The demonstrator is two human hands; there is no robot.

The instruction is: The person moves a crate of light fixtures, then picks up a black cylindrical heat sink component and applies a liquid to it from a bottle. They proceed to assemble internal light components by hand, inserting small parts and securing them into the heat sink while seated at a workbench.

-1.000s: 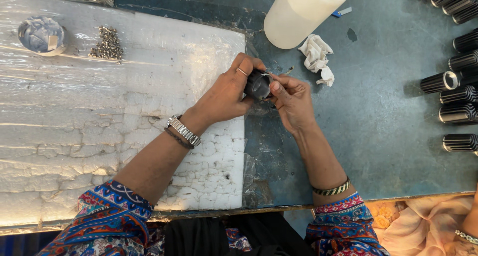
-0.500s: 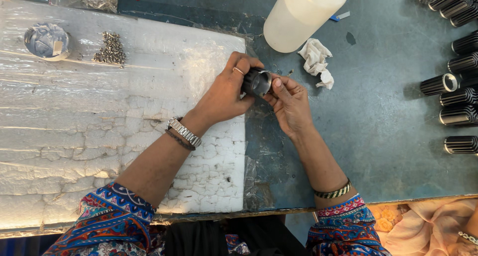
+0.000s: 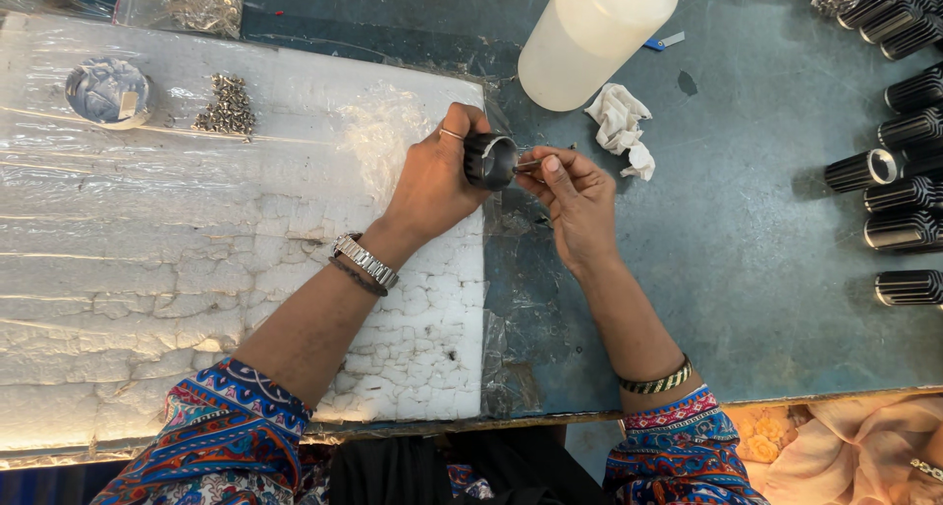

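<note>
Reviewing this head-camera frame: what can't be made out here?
- Black cylinder in the left hand: fingers hide its far side.
- Thin metal piece pinched by the right hand: too small to identify.
- Small metal parts on the foam sheet: too small to tell their kind.
- White bottle: top cut off by the frame's edge.

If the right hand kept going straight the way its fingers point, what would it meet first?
The right hand points left toward the black ribbed cylinder held by the left hand; it would probably meet that cylinder's open end first.

Black ribbed cylinder (image 3: 489, 160), white cracked foam sheet (image 3: 196, 250), translucent white bottle (image 3: 592, 35), blue-grey table (image 3: 747, 269), multicoloured patterned sleeves (image 3: 226, 436)
</note>
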